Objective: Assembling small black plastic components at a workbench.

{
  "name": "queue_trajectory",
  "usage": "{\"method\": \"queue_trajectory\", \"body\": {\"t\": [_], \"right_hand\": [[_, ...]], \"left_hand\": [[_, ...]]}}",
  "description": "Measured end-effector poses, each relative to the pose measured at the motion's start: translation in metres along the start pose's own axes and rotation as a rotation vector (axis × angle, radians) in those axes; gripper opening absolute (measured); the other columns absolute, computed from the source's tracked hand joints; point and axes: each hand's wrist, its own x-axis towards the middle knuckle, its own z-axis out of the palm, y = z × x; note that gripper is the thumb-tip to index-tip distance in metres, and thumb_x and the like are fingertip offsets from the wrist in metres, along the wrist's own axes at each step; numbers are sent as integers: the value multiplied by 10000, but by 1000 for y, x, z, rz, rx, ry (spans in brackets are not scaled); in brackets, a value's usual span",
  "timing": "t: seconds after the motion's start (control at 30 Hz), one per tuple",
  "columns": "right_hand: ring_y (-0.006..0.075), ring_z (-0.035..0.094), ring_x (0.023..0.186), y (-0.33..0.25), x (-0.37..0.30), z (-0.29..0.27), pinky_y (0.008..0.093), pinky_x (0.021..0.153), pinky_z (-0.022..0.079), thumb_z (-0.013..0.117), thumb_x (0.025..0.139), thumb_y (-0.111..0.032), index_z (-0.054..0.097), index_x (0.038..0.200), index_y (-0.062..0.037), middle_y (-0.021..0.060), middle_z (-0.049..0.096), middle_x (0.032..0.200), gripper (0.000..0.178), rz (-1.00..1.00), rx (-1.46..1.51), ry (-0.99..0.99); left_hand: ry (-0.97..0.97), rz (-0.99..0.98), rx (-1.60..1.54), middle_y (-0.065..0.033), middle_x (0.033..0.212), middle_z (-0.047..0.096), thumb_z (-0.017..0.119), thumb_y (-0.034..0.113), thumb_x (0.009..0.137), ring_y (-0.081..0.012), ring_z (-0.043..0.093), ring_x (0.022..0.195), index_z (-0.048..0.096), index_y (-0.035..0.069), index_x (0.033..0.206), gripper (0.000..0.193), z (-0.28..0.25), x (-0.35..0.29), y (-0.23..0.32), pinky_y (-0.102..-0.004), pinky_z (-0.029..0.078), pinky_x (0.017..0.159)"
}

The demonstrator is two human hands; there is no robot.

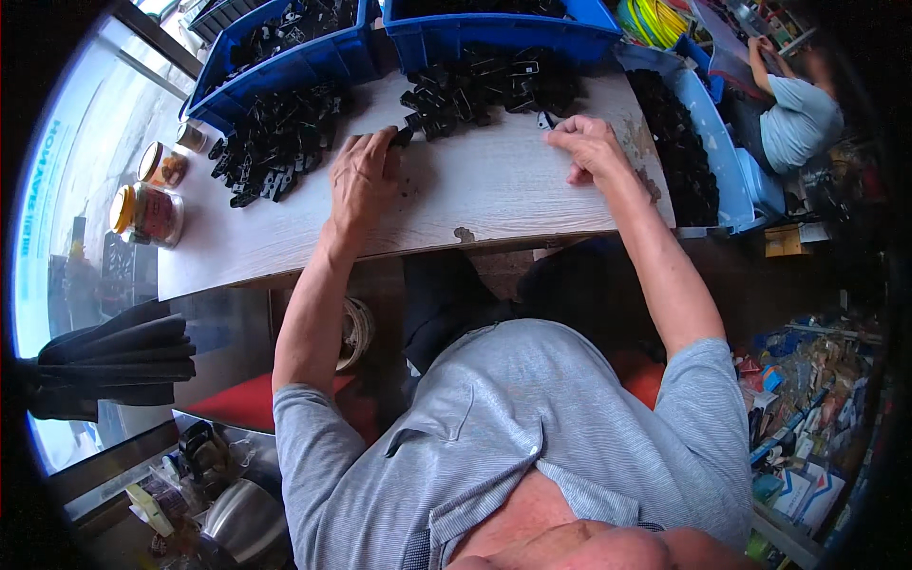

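At the left hand [364, 180], half-hidden black part [403, 138].

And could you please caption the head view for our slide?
Left hand and right hand near piled black parts on a table.

The heaped small parts [494, 84] are coloured black. The table top [446, 199] is coloured white, marked with thin lines like wood and dotted with brown patches. Bright blue is seen on the two tubs [503, 36] at the back, and a lighter blue on the bin [730, 185] at the right. The wearer's gray shirt [522, 389] is covered in thin stripes. The biggest jar [160, 217] is topped with a yellow lid [123, 209]. Yellow and green are shown by the coils [655, 21].
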Motion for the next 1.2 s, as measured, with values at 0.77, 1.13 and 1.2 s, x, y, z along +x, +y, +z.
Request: {"method": "queue_trajectory", "body": {"t": [0.77,1.13,1.2], "right_hand": [[81,431,395,-17,-11,16,267,347,356,701,799,-75,629,1216,-119,-26,470,566,425,-203,-145,-221],[86,467,399,-4,-13,21,267,367,393,773,812,-116,620,1090,-64,-34,468,549,322,-257,61,-123],[87,458,395,-6,-14,23,267,365,392,775,810,-116,607,1139,-60,-33,461,551,374,-232,62,-107]], "left_hand": [[-2,-208,-793,-118,1030,723,648,7,900,-109,653,899,659,2,1231,331,55,6,99,-256,543,724],[82,-262,-784,-99,991,732,664,9,893,-134,690,780,666,42,1205,314,44,3,86,-279,554,621],[69,-151,-551,-121,984,726,684,36,881,-186,713,779,670,66,1205,326,39,7,83,-305,566,651]]}}
